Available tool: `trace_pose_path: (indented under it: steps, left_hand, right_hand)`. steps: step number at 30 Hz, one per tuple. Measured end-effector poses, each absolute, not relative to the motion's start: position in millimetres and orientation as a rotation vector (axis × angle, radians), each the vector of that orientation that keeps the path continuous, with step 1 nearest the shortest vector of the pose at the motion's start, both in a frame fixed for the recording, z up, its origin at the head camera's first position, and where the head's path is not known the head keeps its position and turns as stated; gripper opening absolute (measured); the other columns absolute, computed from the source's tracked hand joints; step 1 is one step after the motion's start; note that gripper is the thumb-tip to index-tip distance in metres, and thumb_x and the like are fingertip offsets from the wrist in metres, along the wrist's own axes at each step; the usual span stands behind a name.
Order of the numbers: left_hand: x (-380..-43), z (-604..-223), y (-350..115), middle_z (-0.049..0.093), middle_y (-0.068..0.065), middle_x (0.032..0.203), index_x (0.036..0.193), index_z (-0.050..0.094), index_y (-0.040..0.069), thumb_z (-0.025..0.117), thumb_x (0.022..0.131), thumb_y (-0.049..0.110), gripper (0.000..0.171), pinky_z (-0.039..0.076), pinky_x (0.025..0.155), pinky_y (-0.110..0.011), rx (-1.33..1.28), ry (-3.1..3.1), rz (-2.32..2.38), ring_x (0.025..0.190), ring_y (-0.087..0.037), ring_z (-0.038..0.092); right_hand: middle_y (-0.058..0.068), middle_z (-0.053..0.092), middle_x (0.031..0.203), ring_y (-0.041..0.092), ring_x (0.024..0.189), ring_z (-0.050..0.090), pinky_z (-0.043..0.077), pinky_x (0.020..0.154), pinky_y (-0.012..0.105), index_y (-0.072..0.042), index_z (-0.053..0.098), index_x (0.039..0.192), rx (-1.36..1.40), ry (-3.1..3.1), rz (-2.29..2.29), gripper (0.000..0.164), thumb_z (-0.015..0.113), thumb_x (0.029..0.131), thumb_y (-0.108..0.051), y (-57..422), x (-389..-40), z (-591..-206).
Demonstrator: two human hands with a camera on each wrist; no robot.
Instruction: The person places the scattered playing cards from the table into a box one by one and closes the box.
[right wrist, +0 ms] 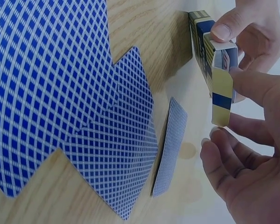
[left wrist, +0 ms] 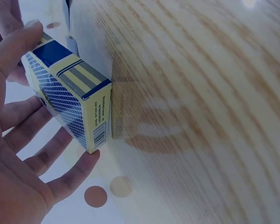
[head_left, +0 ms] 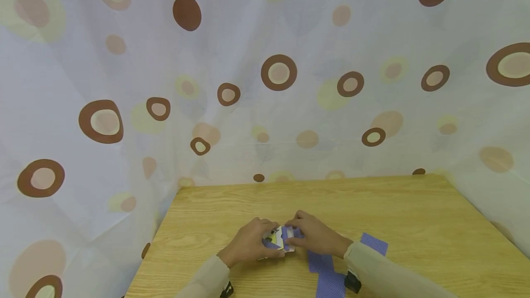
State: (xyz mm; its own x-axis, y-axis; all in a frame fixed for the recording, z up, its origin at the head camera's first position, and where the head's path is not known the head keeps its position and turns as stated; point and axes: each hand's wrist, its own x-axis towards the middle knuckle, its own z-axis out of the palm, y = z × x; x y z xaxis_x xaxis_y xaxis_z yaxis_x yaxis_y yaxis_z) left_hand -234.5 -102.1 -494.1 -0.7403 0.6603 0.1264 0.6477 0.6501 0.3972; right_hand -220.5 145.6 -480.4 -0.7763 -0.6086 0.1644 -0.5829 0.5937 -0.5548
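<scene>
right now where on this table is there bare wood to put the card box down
Bare wood runs along the far half of the table, between the curtain and both hands, and at the right side beyond the spread cards. The near middle is crowded: the left hand and right hand hold the card box, with the cards beside them.

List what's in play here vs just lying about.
In play:
- card box, gripped by left hand
- box flap, pinched by right hand
- loose cards, face down on the table beside the box

Lying about:
- spotted curtain behind the table
</scene>
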Motion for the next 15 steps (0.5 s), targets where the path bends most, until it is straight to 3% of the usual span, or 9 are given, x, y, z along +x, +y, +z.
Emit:
trace_pose_path:
  steps: [9,15]
  left_hand:
    - [-233.5,-493.7,-102.6,0.065,0.000,0.135,0.141,0.063,0.011,0.078,0.082,0.064,0.081,0.045,0.074,-0.021,1.116,2.826,0.664,0.102,-0.008,0.053]
    - [-232.8,-493.7,-102.6,0.065,0.000,0.135,0.141,0.063,0.012,0.079,0.082,0.063,0.080,0.045,0.074,-0.021,1.109,2.836,0.664,0.104,-0.009,0.054]
  right_hand:
    - [-0.001,0.054,0.102,0.014,0.082,0.054,0.048,0.070,0.025,-0.009,0.072,0.106,-1.015,2.780,-0.980,0.023,0.075,0.096,-0.030,141.7,-214.9,-481.5]
    - [-0.002,0.052,0.101,0.010,0.079,0.050,0.046,0.069,0.025,-0.013,0.070,0.112,-1.038,2.785,-0.953,0.021,0.074,0.097,-0.028,141.5,-215.0,-482.5]
